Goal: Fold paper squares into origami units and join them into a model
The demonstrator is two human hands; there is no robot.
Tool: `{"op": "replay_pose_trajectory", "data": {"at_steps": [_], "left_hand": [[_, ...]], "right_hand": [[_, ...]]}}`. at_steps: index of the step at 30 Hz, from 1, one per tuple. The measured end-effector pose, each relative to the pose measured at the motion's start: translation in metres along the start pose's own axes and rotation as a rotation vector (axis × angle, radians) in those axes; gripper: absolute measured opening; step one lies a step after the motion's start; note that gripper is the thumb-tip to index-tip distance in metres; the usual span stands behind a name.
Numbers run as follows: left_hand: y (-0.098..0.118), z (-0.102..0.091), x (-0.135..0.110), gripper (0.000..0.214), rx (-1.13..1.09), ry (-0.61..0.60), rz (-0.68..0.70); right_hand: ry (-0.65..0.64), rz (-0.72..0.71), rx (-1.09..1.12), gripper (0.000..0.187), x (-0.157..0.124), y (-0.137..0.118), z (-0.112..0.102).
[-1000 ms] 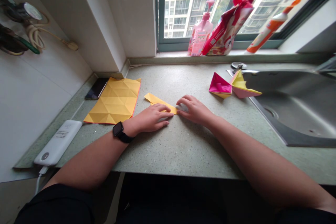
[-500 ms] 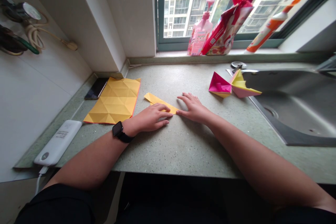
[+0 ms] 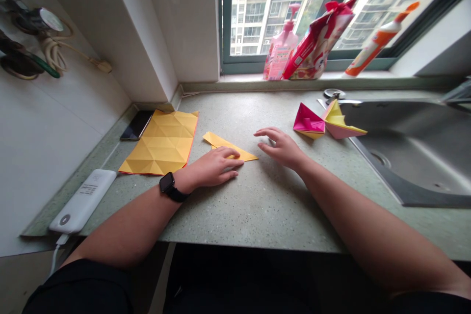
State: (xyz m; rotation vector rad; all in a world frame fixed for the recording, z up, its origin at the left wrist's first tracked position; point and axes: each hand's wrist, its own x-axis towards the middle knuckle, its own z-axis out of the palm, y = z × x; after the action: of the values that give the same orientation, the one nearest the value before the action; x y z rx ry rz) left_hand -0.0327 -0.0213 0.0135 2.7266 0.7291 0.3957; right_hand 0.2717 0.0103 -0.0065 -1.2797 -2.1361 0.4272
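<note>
R hand [image 3: 281, 147] has just come up off the folded yellow paper [image 3: 230, 146], fingers loosely spread & holding nothing, now hovering just right of its tip; L hand [image 3: 213, 168] still flat, fingers together, pinning the paper to the counter [image 3: 257, 196], so the crease looks pressed. Nearby: creased orange sheet [image 3: 162, 143] left w/ phone [image 3: 137, 125] beside it; pink-and-yellow origami pieces [image 3: 327, 121] by the sink [image 3: 412, 157]; nothing between hands & paper.

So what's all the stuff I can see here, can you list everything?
Folded yellow paper strip: one, under left fingers.
Creased yellow paper sheet: one, counter left.
Pink-and-yellow folded paper shapes: two, beside sink.
Black phone: one, by wall.
White power bank: one, counter's left edge.
Pink pump bottle: one, windowsill.
Red bag: one, windowsill.
Orange-and-white bottle: one, windowsill.
Steel sink: one, right.
Speckled green counter: one.
Black watch: one, left wrist.
Left hand: pressing strip.
Right hand: open, hovering beside strip.
</note>
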Motion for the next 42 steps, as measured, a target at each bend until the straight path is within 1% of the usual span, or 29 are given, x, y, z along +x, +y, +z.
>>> {"op": "replay_pose_trajectory", "data": {"at_steps": [2, 4, 6, 9, 11, 13, 17, 19, 21, 24, 26, 29, 31, 33, 35, 39, 42], "left_hand": [[0.000, 0.001, 0.000, 0.033, 0.026, -0.003, 0.001], [0.001, 0.003, 0.000, 0.035, 0.049, -0.008, 0.003], [0.001, 0.004, 0.001, 0.040, 0.055, -0.010, -0.001], [0.001, 0.004, 0.001, 0.044, 0.028, 0.011, -0.010], [0.000, 0.002, 0.001, 0.040, 0.007, 0.029, -0.012], [0.000, 0.000, 0.001, 0.035, 0.020, 0.067, -0.042], [-0.006, -0.006, 0.000, 0.029, 0.140, 0.172, -0.213], [-0.010, -0.008, 0.000, 0.026, 0.171, 0.172, -0.274], [-0.013, -0.010, 0.000, 0.022, 0.159, 0.136, -0.293], [-0.013, -0.013, 0.000, 0.021, 0.132, 0.083, -0.272], [-0.012, -0.013, 0.000, 0.023, 0.132, 0.070, -0.241], [-0.010, -0.012, 0.000, 0.025, 0.142, 0.055, -0.199], [-0.009, -0.011, -0.001, 0.027, 0.154, 0.057, -0.196], [-0.008, -0.010, -0.001, 0.027, 0.169, 0.064, -0.201], [-0.008, -0.009, -0.001, 0.027, 0.179, 0.066, -0.199], [-0.007, -0.008, 0.000, 0.021, 0.197, 0.070, -0.165], [-0.006, -0.007, 0.002, 0.015, 0.189, 0.076, -0.134]], "right_hand": [[0.004, -0.095, -0.011, 0.021, -0.001, -0.014, 0.001], [-0.059, -0.156, -0.033, 0.023, -0.005, -0.026, 0.004], [-0.123, -0.175, -0.079, 0.026, -0.008, -0.034, 0.008], [-0.196, -0.166, -0.132, 0.027, -0.012, -0.039, 0.011], [-0.225, -0.163, -0.146, 0.026, -0.013, -0.040, 0.011], [-0.233, -0.162, -0.172, 0.025, -0.012, -0.038, 0.010], [-0.214, -0.116, -0.279, 0.022, -0.008, -0.030, 0.002], [-0.195, -0.061, -0.330, 0.021, -0.005, -0.024, -0.003], [-0.170, 0.000, -0.374, 0.021, -0.003, -0.018, -0.006], [-0.129, 0.059, -0.424, 0.023, -0.002, -0.012, -0.008], [-0.090, 0.062, -0.438, 0.024, -0.002, -0.011, -0.006], [-0.011, -0.001, -0.413, 0.028, -0.004, -0.016, 0.000], [0.003, -0.099, -0.356, 0.029, -0.007, -0.022, 0.004], [-0.036, -0.213, -0.286, 0.029, -0.009, -0.029, 0.010], [-0.094, -0.279, -0.241, 0.027, -0.012, -0.035, 0.015], [-0.180, -0.263, -0.223, 0.024, -0.013, -0.039, 0.020], [-0.208, -0.247, -0.199, 0.021, -0.010, -0.037, 0.018]]}}
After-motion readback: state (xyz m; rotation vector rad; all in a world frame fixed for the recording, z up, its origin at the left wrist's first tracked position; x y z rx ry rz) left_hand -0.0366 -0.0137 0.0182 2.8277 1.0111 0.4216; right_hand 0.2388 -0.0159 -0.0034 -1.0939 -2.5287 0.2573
